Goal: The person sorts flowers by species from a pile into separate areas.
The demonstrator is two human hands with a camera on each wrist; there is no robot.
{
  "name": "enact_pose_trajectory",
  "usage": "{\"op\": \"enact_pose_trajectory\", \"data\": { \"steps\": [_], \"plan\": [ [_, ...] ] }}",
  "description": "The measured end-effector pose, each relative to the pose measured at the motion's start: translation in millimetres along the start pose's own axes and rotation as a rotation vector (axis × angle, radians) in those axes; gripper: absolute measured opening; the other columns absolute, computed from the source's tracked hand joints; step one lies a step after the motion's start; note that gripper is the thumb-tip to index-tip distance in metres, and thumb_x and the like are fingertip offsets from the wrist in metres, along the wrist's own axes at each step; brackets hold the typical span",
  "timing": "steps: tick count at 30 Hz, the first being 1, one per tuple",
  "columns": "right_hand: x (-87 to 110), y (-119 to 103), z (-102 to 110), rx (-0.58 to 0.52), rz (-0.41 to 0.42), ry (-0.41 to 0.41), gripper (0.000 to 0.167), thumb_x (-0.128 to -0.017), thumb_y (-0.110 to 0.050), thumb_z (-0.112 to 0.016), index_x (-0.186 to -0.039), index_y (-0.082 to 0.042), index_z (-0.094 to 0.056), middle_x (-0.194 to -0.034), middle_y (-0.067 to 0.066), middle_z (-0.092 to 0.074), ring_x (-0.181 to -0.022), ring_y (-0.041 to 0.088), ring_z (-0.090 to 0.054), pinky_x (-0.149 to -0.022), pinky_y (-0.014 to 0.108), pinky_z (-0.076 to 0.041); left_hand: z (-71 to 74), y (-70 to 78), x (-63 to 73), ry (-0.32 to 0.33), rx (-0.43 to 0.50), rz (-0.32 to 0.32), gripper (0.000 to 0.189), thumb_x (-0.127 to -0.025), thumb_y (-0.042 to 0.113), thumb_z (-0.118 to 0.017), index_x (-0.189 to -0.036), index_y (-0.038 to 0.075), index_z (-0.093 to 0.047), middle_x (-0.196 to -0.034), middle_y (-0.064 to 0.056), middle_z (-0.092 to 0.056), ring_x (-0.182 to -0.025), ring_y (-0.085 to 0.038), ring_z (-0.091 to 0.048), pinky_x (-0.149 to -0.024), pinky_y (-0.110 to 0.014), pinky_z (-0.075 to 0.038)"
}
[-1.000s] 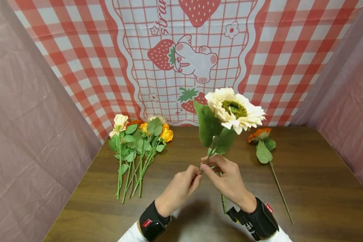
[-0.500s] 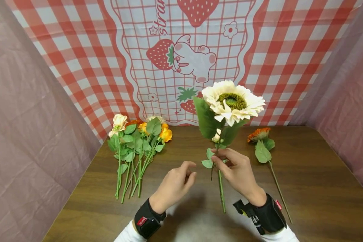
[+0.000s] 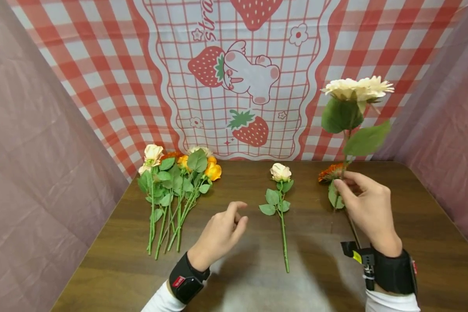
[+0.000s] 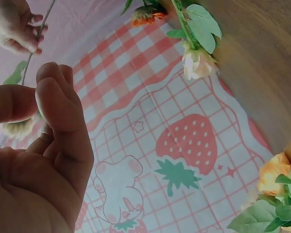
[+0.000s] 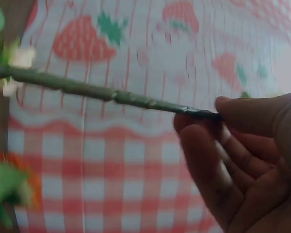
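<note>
Between thumb and fingers, my right hand (image 3: 368,206) pinches the stem of a cream sunflower (image 3: 356,90). The bloom stands upright above the hand, at the right, with green leaves below it. The right wrist view shows the fingertips on the stem (image 5: 111,94), slightly blurred. Behind that hand, partly covered, an orange flower (image 3: 329,173) lies on the table. My left hand (image 3: 218,237) hovers over the middle of the table, fingers loosely curled around nothing. To its right lies a pale rose (image 3: 281,172), stem toward me.
A group of flowers (image 3: 175,186), with peach, orange and cream blooms, lies at the left of the wooden table (image 3: 113,260). A red-checked strawberry cloth (image 3: 253,73) hangs behind the table. Pink curtains (image 3: 47,151) hang at both sides.
The left hand has let go of the sunflower's stem and moved slightly left. My right hand has carried the sunflower to the right and raised it, uncovering the pale rose.
</note>
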State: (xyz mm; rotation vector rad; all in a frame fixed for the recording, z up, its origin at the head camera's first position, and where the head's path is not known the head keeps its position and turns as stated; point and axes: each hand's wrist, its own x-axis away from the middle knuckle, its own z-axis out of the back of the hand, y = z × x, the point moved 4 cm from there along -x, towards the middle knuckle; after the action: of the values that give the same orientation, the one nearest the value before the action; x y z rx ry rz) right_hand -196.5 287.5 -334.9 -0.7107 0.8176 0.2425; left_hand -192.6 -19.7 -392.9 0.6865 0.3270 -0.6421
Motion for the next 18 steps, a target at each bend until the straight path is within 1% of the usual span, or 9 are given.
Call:
{"op": "enact_pose_trajectory", "data": {
  "steps": [3, 5, 7, 9, 11, 12, 14, 16, 18],
  "plan": [
    [-0.8, 19.0, 16.0, 0.094, -0.064, -0.015, 0.020, -0.085, 0.001, -0.074, -0.104, 0.006, -0.073, -0.080, 0.021, -0.071, -0.073, -0.028, -0.039, -0.060, 0.007, -0.034, 0.5, -0.1, -0.2, 0.001, -0.010, -0.004, 0.028, -0.097, 0.008, -0.060, -0.124, 0.002, -0.053, -0.070, 0.009, -0.055, -0.054, 0.002, -0.044, -0.051, -0.016, -0.038],
    [-0.3, 35.7, 25.6, 0.169, -0.116, -0.059, 0.021, -0.086, -0.001, -0.074, -0.106, 0.006, -0.072, -0.081, 0.022, -0.071, -0.067, -0.023, -0.042, -0.056, 0.012, -0.034, 1.3, 0.1, -0.4, 0.007, -0.015, -0.010, 0.028, -0.097, 0.007, -0.061, -0.123, 0.002, -0.053, -0.070, 0.009, -0.055, -0.054, 0.002, -0.044, -0.051, -0.016, -0.038],
    [1.8, 54.0, 34.3, 0.241, -0.167, -0.113, 0.021, -0.087, -0.002, -0.073, -0.105, 0.007, -0.072, -0.081, 0.024, -0.071, -0.062, -0.006, -0.054, -0.055, 0.022, -0.040, 2.4, 0.3, -0.4, 0.011, -0.017, -0.011, 0.028, -0.097, 0.007, -0.060, -0.123, 0.002, -0.053, -0.069, 0.009, -0.055, -0.054, 0.002, -0.045, -0.051, -0.016, -0.038],
    [6.2, 72.5, 42.0, 0.303, -0.237, -0.187, 0.021, -0.089, -0.004, -0.071, -0.106, 0.008, -0.070, -0.084, 0.026, -0.070, -0.060, 0.019, -0.062, -0.057, 0.037, -0.045, 3.6, 0.2, -0.5, 0.015, -0.013, -0.009, 0.028, -0.097, 0.007, -0.061, -0.123, 0.001, -0.054, -0.069, 0.009, -0.055, -0.054, 0.002, -0.045, -0.051, -0.016, -0.038],
    [12.4, 90.5, 48.3, 0.343, -0.302, -0.252, 0.021, -0.090, -0.004, -0.068, -0.105, 0.009, -0.069, -0.087, 0.028, -0.069, -0.066, 0.043, -0.062, -0.059, 0.051, -0.045, 4.6, -0.2, -0.6, 0.018, -0.011, -0.004, 0.028, -0.097, 0.007, -0.061, -0.123, 0.001, -0.054, -0.070, 0.009, -0.056, -0.055, 0.002, -0.046, -0.051, -0.016, -0.039],
    [15.7, 99.3, 51.0, 0.354, -0.337, -0.283, 0.021, -0.090, -0.005, -0.067, -0.105, 0.010, -0.069, -0.088, 0.029, -0.069, -0.071, 0.049, -0.062, -0.060, 0.056, -0.045, 5.0, -0.4, -0.7, 0.019, -0.012, -0.001, 0.028, -0.097, 0.007, -0.061, -0.123, 0.001, -0.054, -0.070, 0.009, -0.056, -0.055, 0.002, -0.047, -0.051, -0.017, -0.039],
    [22.4, 115.6, 55.6, 0.368, -0.418, -0.365, 0.024, -0.091, -0.007, -0.065, -0.107, 0.011, -0.068, -0.088, 0.029, -0.069, -0.077, 0.053, -0.061, -0.061, 0.058, -0.045, 5.6, -1.1, -0.6, 0.020, -0.012, 0.000, 0.028, -0.097, 0.007, -0.061, -0.123, 0.000, -0.054, -0.070, 0.008, -0.057, -0.055, 0.001, -0.048, -0.052, -0.017, -0.040],
    [28.3, 130.5, 58.7, 0.364, -0.505, -0.446, 0.028, -0.092, -0.010, -0.062, -0.110, 0.012, -0.066, -0.082, 0.024, -0.070, -0.078, 0.052, -0.061, -0.061, 0.057, -0.046, 5.3, -2.2, -0.6, 0.020, -0.012, -0.002, 0.028, -0.097, 0.007, -0.061, -0.123, 0.000, -0.054, -0.070, 0.008, -0.058, -0.055, 0.001, -0.049, -0.052, -0.017, -0.041],
    [33.5, 143.4, 60.6, 0.344, -0.601, -0.536, 0.032, -0.093, -0.012, -0.059, -0.113, 0.013, -0.064, -0.075, 0.018, -0.071, -0.073, 0.044, -0.064, -0.060, 0.054, -0.047, 5.2, -2.8, -0.7, 0.020, -0.013, -0.006, 0.028, -0.097, 0.007, -0.061, -0.122, 0.000, -0.054, -0.071, 0.007, -0.059, -0.056, 0.001, -0.050, -0.052, -0.017, -0.042]
  ]
}}
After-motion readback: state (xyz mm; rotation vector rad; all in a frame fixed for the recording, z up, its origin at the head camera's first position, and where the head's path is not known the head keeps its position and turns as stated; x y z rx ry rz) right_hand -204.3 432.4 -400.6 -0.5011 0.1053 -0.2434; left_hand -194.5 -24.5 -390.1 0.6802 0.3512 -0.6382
